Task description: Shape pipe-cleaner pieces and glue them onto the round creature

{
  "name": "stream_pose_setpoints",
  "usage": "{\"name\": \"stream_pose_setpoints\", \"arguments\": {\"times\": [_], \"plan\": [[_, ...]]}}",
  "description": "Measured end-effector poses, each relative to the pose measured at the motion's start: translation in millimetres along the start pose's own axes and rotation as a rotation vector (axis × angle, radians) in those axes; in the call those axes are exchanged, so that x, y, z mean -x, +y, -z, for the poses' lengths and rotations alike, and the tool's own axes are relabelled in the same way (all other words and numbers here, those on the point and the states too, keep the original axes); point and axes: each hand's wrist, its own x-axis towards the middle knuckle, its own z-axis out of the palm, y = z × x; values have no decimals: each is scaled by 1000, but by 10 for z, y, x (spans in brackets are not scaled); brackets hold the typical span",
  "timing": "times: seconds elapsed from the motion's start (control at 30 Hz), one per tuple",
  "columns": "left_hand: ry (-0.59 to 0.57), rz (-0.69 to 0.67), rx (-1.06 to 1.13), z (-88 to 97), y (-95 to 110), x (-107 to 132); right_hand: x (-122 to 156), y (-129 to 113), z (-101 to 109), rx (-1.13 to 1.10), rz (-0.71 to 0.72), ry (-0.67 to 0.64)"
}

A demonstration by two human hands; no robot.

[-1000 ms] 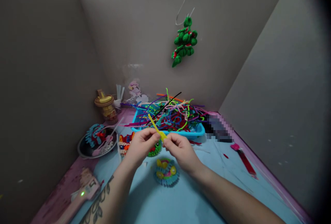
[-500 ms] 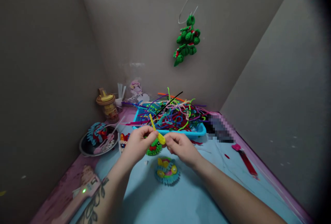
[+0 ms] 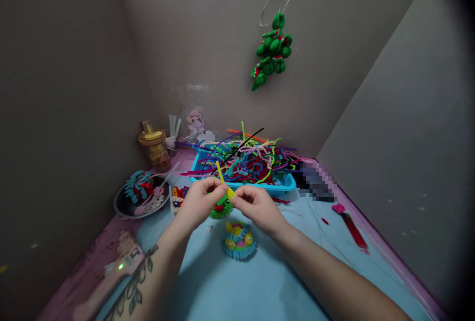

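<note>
Between my two hands is a yellow pipe cleaner (image 3: 220,172), its straight end pointing up and its lower part bent into a folded loop. My left hand (image 3: 203,200) pinches it near the middle. The fingertips of my right hand (image 3: 256,207) are closed on the folded end. Just behind my fingers a green fuzzy figure (image 3: 220,210) is partly hidden. Below my hands, on the light blue table cover (image 3: 230,291), sits a round blue figure (image 3: 240,242) made of pipe cleaners, with yellow and pink parts.
A blue tray (image 3: 285,185) heaped with colourful pipe cleaners stands behind. On the left are a metal bowl (image 3: 124,207) with a blue-red piece, a lidded cup (image 3: 158,150) and a pink glue gun (image 3: 122,269). A red pipe-cleaner bundle (image 3: 354,232) lies right. A green ornament (image 3: 273,51) hangs above.
My right fingers have shifted slightly left and over the folded end, so less of the yellow loop shows. The camera view has tilted slightly.
</note>
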Motion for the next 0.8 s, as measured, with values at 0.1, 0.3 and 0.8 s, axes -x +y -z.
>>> {"name": "stream_pose_setpoints", "arguments": {"times": [0.1,0.3,0.8], "plan": [[-14,-25,-66,-6,19,5,-3,-1,23,107,25,21],[-161,-75,-285,81,54,25,-26,-77,158,480,167,-105],[-277,-222,-502,-127,-77,49,-66,-66,211,274,50,-11]]}}
